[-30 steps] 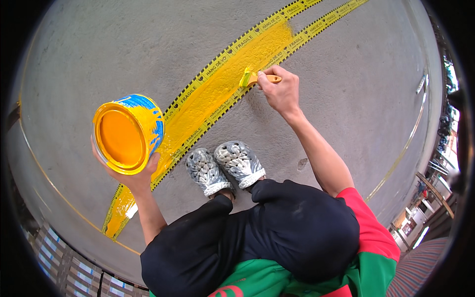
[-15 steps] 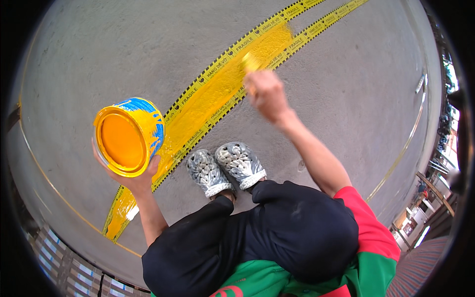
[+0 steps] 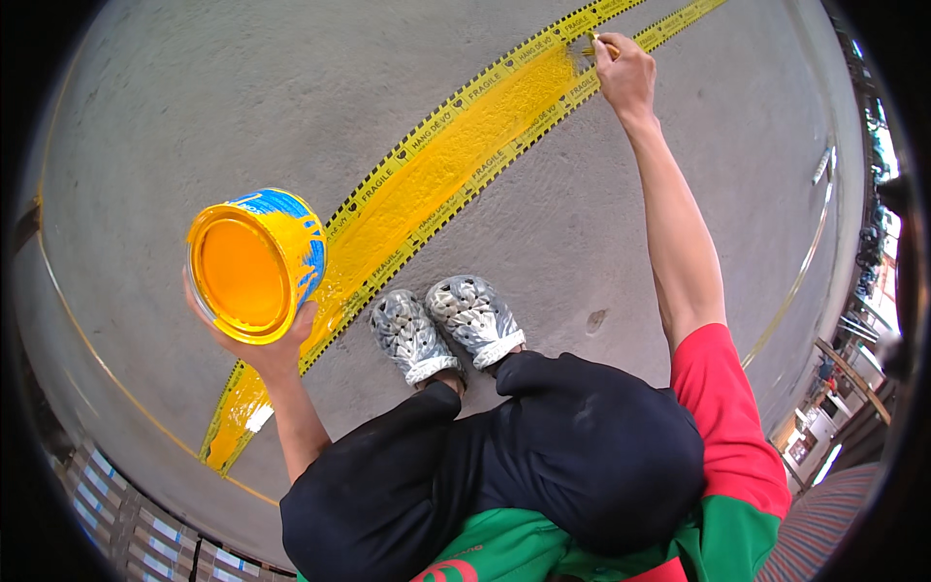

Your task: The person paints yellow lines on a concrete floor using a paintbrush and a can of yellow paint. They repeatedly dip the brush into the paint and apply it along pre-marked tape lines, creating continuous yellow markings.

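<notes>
While L hand [image 3: 267, 354] grips paint can [image 3: 254, 267], R hand [image 3: 628, 80] is out far fwd, clenched on brush [image 3: 610, 48].
R arm [image 3: 684, 223] almost straight, slight elbow bend; bristles blurred, nr far end of yellow paint strip [image 3: 465, 150] btwn tape lines [image 3: 427, 133]. L forearm [image 3: 297, 422] angled up & L, fingers cupping can's near side, thumb on R; can tilted, open top twd cam, just L of strip.
</notes>
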Available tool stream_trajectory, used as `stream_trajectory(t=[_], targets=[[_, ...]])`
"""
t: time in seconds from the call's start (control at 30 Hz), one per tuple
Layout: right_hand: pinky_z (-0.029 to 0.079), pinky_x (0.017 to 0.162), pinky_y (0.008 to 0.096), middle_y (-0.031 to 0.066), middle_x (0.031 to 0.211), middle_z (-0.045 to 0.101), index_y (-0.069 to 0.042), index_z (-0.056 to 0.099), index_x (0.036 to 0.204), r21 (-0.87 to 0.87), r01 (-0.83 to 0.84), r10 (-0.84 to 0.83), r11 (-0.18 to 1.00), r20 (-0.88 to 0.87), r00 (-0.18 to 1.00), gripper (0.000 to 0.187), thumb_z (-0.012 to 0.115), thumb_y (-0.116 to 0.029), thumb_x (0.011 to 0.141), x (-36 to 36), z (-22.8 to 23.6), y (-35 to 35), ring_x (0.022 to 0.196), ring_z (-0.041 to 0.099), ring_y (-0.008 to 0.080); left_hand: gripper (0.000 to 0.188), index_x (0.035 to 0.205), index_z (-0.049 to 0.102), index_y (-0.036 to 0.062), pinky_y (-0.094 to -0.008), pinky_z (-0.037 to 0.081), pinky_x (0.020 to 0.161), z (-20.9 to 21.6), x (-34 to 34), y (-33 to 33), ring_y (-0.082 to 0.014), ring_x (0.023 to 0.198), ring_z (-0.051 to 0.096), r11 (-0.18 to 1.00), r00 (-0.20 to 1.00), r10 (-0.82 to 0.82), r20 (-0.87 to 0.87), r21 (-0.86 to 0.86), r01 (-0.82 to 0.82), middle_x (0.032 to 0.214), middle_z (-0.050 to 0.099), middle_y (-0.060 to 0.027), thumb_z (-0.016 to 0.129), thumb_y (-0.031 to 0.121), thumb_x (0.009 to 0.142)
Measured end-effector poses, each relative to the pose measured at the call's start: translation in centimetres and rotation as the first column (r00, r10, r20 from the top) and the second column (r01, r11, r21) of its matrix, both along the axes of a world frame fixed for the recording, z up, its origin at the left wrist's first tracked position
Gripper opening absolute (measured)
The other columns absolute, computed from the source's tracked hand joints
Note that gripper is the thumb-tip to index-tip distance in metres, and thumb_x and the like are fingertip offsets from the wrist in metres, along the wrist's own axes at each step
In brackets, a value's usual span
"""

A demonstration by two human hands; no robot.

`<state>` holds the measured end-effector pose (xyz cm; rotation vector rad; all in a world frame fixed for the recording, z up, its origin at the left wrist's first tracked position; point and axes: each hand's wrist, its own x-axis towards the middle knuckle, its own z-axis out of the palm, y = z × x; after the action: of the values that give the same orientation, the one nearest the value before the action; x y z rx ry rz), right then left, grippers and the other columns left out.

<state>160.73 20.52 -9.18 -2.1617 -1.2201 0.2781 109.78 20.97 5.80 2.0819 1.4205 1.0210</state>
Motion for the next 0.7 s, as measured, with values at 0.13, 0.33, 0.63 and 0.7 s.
stream_trajectory(t=[0.13,0.33,0.63,0.7], targets=[[0.057,0.061,0.0371,0.0158,0.080,0.069,0.000,0.065,0.085,-0.004,-0.303,0.291,0.953,0.288,0.912,0.008,0.059,-0.001,0.089,-8.0,-1.0,-1.9,0.074,0.067,0.0271,0.119,0.152,0.030,0.0063,-0.0443,0.036,0.117,-0.2,0.1,-0.3,-0.0302,0.137,0.047,1.000,0.999,-0.003,0.041,-0.025,0.004,0.147,0.045,-0.0136,0.094,0.039,0.057],[0.058,0.075,0.0405,0.0178,0.085,0.071,0.002,0.070,0.094,0.284,-0.529,0.600,0.800,-0.374,0.707,0.012,0.064,-0.009,0.092,-27.4,3.3,-8.5,0.080,0.070,0.0315,0.120,0.151,0.031,0.0042,-0.0438,0.038,0.115,0.1,0.4,0.1,-0.0297,0.135,0.049,1.000,1.000,0.007,-0.017,-0.017,-0.007,0.145,0.047,-0.0146,0.096,0.034,0.054],[0.044,0.049,0.0220,0.0020,0.083,0.077,-0.010,0.079,0.101,-0.076,-0.148,0.100,0.986,-0.447,0.889,0.017,0.072,-0.024,0.095,-13.0,2.8,-5.0,0.060,0.060,0.0057,0.123,0.149,0.032,0.0011,-0.0443,0.042,0.113,0.5,-0.1,1.2,-0.0294,0.129,0.055,0.999,0.995,-0.039,0.091,0.004,0.039,0.140,0.052,-0.0145,0.098,0.034,0.051],[0.047,0.051,0.0216,0.0064,0.088,0.078,-0.008,0.078,0.103,-0.128,0.025,-0.052,0.991,-0.218,0.975,0.018,0.070,-0.022,0.096,-7.7,3.7,-3.8,0.064,0.065,0.0082,0.123,0.149,0.032,0.0005,-0.0441,0.043,0.112,0.5,-0.3,1.1,-0.0294,0.128,0.056,0.999,0.998,-0.043,0.041,0.013,0.043,0.140,0.052,-0.0149,0.099,0.035,0.052]])
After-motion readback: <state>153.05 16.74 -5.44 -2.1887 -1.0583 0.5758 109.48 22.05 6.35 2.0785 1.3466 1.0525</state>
